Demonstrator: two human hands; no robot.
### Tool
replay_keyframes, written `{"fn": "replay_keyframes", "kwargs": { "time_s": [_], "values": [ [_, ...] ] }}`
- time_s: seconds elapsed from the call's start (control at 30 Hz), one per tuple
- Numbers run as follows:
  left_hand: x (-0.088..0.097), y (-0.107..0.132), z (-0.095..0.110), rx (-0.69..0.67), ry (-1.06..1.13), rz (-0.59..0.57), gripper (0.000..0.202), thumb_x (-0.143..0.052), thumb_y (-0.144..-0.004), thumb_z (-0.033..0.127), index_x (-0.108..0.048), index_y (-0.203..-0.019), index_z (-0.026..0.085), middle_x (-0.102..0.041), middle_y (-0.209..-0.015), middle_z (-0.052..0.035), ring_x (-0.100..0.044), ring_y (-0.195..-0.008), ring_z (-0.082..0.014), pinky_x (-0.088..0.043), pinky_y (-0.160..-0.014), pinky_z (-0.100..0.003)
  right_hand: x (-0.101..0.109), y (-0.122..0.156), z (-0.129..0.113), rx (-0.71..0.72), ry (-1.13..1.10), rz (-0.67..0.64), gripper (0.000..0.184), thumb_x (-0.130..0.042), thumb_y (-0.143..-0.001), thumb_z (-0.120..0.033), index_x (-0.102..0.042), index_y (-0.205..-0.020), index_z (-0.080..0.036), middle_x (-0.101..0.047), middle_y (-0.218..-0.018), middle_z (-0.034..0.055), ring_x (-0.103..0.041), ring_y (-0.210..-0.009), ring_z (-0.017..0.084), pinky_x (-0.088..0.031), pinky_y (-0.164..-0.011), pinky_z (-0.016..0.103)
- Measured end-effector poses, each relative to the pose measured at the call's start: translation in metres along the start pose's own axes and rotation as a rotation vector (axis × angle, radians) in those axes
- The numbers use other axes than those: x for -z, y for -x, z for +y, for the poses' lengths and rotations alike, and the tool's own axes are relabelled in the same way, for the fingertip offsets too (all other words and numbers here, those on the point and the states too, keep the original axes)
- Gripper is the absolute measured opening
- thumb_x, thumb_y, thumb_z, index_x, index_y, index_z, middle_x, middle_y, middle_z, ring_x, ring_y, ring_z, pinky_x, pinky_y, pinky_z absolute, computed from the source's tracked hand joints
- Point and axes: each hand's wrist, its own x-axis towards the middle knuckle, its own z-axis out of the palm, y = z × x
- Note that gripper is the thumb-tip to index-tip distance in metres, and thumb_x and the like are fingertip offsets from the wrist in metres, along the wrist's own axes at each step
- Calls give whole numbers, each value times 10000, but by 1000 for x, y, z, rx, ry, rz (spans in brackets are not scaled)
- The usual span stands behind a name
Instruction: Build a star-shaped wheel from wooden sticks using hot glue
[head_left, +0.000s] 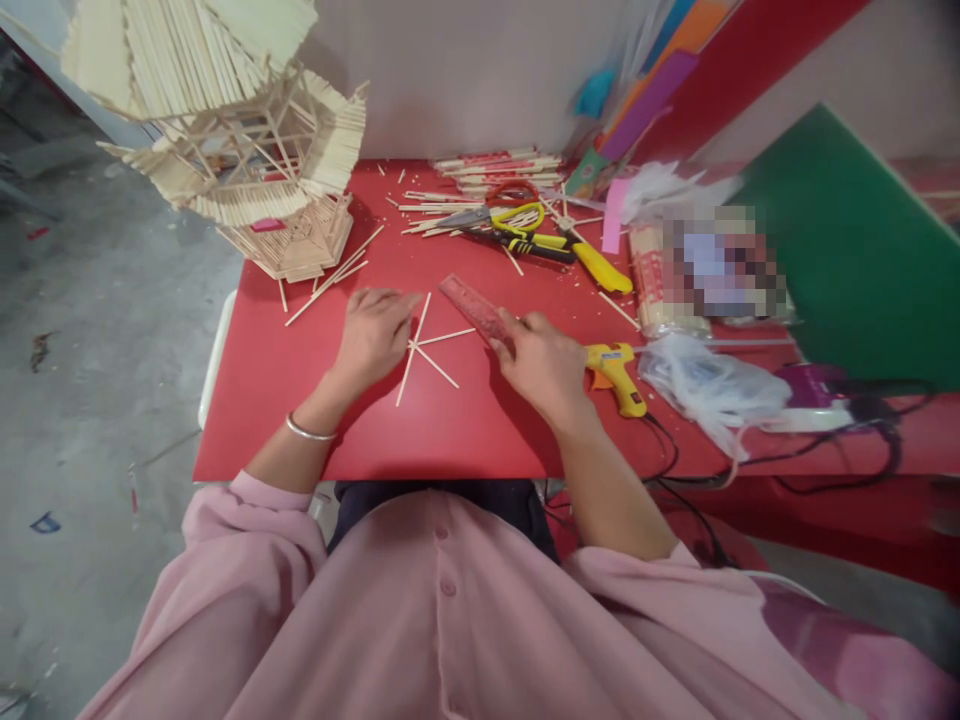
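Crossed sticks [415, 345] lay at three o'clock from my nearer left hand [377, 332], grip unclear, my right hand [544, 366] gripping a ruler [475, 306].

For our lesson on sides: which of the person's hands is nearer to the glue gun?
Right. The right hand, gripping the ruler, is immediately left of the glue gun; the left hand is farther left, beside the star of sticks.

I can see thin, pale sticks [415, 345] laid flat on the table [450, 440], meeting at one point and splaying out like a star: one arm away from the person, one right, two toward the near edge. Just right of them slants a pinkish-red ruler [475, 307], gripped at its near end, far end angled leftward.
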Motion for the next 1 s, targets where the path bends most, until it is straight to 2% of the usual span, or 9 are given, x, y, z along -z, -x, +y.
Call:
{"fn": "replay_keyframes", "kwargs": {
  "time_s": [0.17,0.27,0.37,0.5,0.77,1.0],
  "values": [
    [-8,-44,-29,-23,123,-89,494,-441,-951,207,-579,-1422,252,-745,-1244,-72,-617,-1234,-239,-359,-1154,-470,4,-16,13,84,40,-59,404,-457,-1005,-436,-662,-1334,-322,-596,-1262,114,-619,-947,248,-415,-694,345],
    [-21,-73,-40,-19,194,-186,516,-447,-940,213,-568,-1440,239,-747,-1248,-70,-643,-1220,-217,-410,-1124,-412,7,-20,18,119,52,-103,419,-445,-1011,-469,-642,-1361,-348,-577,-1263,107,-616,-942,242,-419,-706,344],
    [-31,-89,-46,0,199,-251,521,-442,-938,226,-571,-1442,233,-748,-1254,-57,-636,-1255,-208,-411,-1131,-385,6,-21,19,145,57,-140,451,-379,-1033,-458,-601,-1409,-347,-571,-1258,114,-616,-946,241,-421,-713,342],
    [-39,-89,-49,1,253,-293,518,-409,-963,258,-559,-1455,196,-750,-1251,-67,-638,-1265,-196,-408,-1143,-365,5,-19,17,156,83,-175,472,-313,-1049,-415,-587,-1425,-334,-569,-1240,134,-611,-947,247,-427,-726,355],
    [-46,-86,-56,33,380,-309,504,-408,-966,255,-579,-1438,215,-751,-1245,-71,-641,-1277,-198,-393,-1166,-388,6,-18,13,135,116,-199,466,-346,-1030,-394,-587,-1421,-314,-565,-1254,144,-627,-924,258,-435,-697,362],
    [-45,-86,-55,90,440,-339,499,-418,-961,254,-592,-1426,202,-753,-1240,-73,-643,-1280,-207,-380,-1186,-413,4,-17,12,123,121,-204,451,-364,-1032,-388,-586,-1419,-326,-577,-1228,146,-630,-928,260,-439,-707,364]
  ]
}}
